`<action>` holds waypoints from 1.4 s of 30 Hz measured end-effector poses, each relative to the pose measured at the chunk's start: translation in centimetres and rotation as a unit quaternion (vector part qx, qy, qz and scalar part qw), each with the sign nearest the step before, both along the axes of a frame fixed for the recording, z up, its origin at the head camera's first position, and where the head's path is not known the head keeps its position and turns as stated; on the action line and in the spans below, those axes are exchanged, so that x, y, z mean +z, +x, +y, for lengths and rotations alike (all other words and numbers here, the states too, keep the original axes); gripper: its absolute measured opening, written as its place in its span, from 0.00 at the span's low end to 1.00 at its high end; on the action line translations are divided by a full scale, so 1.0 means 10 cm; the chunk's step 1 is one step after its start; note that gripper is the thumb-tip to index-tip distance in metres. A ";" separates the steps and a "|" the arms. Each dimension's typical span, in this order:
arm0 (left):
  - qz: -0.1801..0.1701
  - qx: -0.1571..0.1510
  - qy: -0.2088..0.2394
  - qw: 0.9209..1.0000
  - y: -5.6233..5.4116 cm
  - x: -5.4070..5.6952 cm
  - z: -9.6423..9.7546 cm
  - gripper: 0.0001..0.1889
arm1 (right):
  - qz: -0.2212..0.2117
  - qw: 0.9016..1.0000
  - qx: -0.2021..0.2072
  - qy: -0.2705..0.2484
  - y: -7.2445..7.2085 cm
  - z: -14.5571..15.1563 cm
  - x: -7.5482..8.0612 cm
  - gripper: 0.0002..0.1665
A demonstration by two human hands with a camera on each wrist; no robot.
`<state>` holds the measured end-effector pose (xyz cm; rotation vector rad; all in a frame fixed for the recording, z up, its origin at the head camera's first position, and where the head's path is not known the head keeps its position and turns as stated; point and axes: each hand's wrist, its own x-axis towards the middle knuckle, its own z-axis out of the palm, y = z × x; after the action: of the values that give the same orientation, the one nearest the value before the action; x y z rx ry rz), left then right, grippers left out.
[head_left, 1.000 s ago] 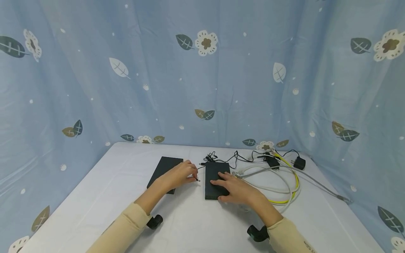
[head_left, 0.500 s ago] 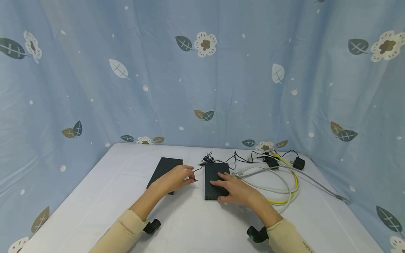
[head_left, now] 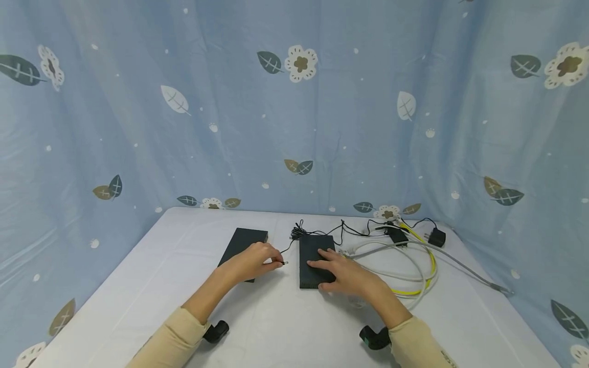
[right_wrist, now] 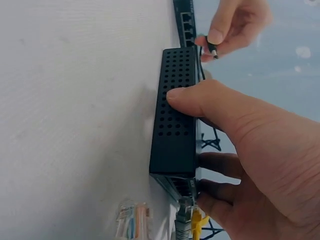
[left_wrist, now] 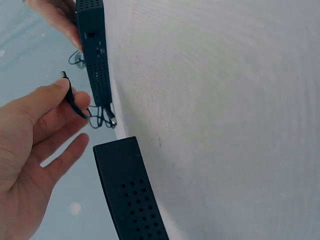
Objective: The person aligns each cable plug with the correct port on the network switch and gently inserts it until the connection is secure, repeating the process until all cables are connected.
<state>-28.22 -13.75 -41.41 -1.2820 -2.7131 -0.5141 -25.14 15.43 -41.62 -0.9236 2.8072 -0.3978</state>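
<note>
My left hand (head_left: 255, 260) pinches a black barrel power plug (left_wrist: 69, 92) between thumb and fingers, its metal tip sticking out past the thumb. A thin black cord trails from it toward a small bundle. Just right of that plug lies a black network switch (head_left: 310, 250), gripped by my right hand (head_left: 342, 273). The right thumb presses its vented side (right_wrist: 175, 120) while the fingers reach over its top. A round power jack (left_wrist: 91, 35) shows on the side of this switch facing the left hand. A second black switch (head_left: 241, 239) lies partly under the left forearm.
Right of the gripped switch, grey, white and yellow network cables (head_left: 432, 266) lie looped. A clear network plug (right_wrist: 132, 220) sits near that switch. Two black power adapters (head_left: 436, 236) lie at the back right, and a bundled black cord (head_left: 300, 231) is behind the switch.
My left hand and forearm have shifted slightly left with the plug still pinched, and the cord has moved with it. The right hand stays on the switch.
</note>
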 end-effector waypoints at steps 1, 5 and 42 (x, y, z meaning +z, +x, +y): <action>-0.002 -0.002 -0.001 1.000 0.01 0.01 0.00 0.07 | -0.002 1.000 0.000 -0.001 0.00 0.00 0.00 0.37; -0.013 -0.004 -0.015 1.000 0.02 0.02 0.04 0.07 | -0.003 1.000 0.002 -0.005 -0.01 0.01 0.01 0.37; -0.013 -0.006 -0.070 0.997 0.08 0.04 0.16 0.08 | 0.005 1.000 0.012 -0.016 -0.01 0.03 -0.03 0.37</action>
<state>-27.39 -12.17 -41.00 -1.3344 -2.8095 -0.3491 -25.26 15.76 -41.91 -0.9662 2.8038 -0.4383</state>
